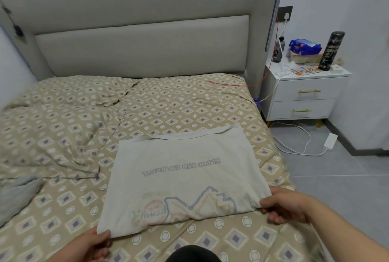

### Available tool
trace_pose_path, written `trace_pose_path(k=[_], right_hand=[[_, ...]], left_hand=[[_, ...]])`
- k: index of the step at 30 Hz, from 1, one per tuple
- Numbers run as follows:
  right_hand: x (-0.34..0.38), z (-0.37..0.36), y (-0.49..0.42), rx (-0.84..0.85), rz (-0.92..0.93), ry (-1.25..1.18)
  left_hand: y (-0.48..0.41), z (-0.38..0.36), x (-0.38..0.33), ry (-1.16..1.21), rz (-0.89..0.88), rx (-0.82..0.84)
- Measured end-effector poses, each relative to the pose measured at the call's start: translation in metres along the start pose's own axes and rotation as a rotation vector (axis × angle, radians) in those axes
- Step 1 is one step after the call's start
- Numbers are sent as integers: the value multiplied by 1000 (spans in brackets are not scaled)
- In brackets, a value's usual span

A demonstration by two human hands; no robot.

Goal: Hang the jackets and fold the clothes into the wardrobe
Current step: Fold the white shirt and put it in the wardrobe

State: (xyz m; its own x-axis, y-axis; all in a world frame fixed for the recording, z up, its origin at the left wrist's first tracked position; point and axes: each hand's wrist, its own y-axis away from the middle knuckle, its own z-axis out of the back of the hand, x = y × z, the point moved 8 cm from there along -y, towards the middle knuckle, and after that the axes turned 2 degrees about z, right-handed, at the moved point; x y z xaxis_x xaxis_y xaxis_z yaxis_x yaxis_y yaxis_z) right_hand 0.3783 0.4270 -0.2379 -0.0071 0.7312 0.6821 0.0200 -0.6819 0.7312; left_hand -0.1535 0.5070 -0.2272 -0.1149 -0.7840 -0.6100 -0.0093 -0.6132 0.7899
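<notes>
On the patterned bed (63, 114), your left hand (91, 246) pinches the near left corner of a pale, partly folded T-shirt (181, 177). The shirt lies flat towards the near edge of the mattress with its print showing. Your right hand (288, 206) grips the near right corner, where the cloth bunches at the fingers. The shirt looks light, soft and limp, so it will likely sag and lose its fold unless you hold both corners evenly and keep the edge taut. A white nightstand (305, 93) stands beside the bed, far right.
</notes>
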Motion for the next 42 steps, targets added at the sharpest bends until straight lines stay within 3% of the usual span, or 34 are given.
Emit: trace_pose_path(k=[7,12,16,19,25,27,30,33,38,42], right_hand=[[-6,2,-1,57,-15,44],[-12,35,3,-297,94,-147],[-12,33,7,-513,157,-111],[-10,30,12,-646,155,-78],[1,3,28,-352,-48,-705],[26,-2,49,-252,-69,-751],[66,0,89,-250,-47,-669],[111,5,129,-315,99,-565],[183,5,209,-453,517,-537],[216,4,266,-502,768,-600]], left_hand=[[4,-12,-2,50,54,57],[-6,8,-1,42,-31,-127],[-12,17,-4,30,-132,-357],[-13,6,2,152,-127,-371],[13,-28,-24,551,-9,-111],[37,-27,-50,586,22,-78],[75,-16,-88,520,16,-78],[113,0,-127,516,-79,-144],[183,16,-191,502,-518,-281],[237,23,-218,685,-725,-233]])
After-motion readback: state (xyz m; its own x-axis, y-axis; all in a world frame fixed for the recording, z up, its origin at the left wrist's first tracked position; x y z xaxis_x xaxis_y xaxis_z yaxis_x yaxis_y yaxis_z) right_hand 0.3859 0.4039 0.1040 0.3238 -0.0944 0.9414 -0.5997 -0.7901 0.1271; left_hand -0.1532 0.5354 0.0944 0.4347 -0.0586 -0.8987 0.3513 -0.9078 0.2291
